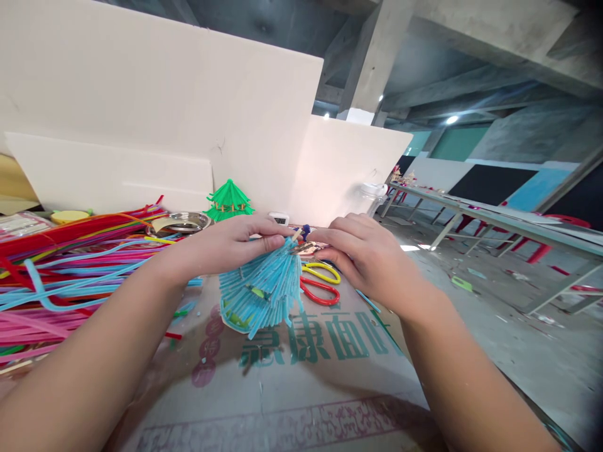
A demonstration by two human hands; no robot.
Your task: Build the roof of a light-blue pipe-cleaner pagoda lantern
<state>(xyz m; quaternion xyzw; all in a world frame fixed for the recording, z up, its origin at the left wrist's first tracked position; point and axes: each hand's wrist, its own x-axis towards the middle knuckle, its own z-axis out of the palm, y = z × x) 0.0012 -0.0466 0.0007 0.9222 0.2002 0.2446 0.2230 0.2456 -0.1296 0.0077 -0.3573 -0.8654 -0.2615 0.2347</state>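
Note:
My left hand grips a light-blue cone of pipe cleaners near its tip, thumb on top. The cone fans out downward, with a green patch showing between strands and along its lower edge. A short pale stick pokes out at the tip. My right hand is closed beside that tip, fingers pinched together; a thin metallic piece shows under them, but I cannot make out what it is. Something dark blue sits between the hands, partly hidden. Just under the right hand are yellow and red scissor handles; their blades are hidden.
Bundles of coloured pipe cleaners cover the left side, with a metal bowl behind. A green pipe-cleaner roof, a small white timer and a clear jar stand before white boards. Printed cardboard lies beneath.

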